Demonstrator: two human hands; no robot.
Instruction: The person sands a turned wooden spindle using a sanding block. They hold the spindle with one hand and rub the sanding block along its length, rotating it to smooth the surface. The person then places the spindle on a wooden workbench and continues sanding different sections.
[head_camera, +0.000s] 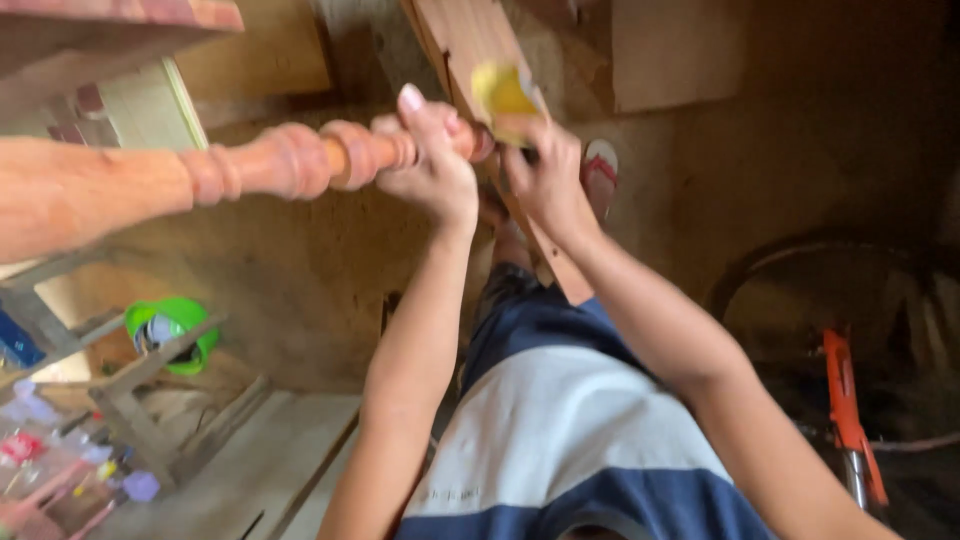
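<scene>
Your left hand (432, 160) was closed around the narrow end of the turned wooden spindle (270, 165), which ran out to the left from that grip (its thicker, ringed part lay well left of the fingers). Your right hand (545, 175) pinched a folded yellow sanding pad (500, 95) against the spindle tip, just right of the left hand. A wooden board (470, 40) stood beyond.

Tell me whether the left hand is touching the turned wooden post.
Touching. The head view shows the left hand with its fingers wrapped around the narrow end of the turned wooden post.
</scene>
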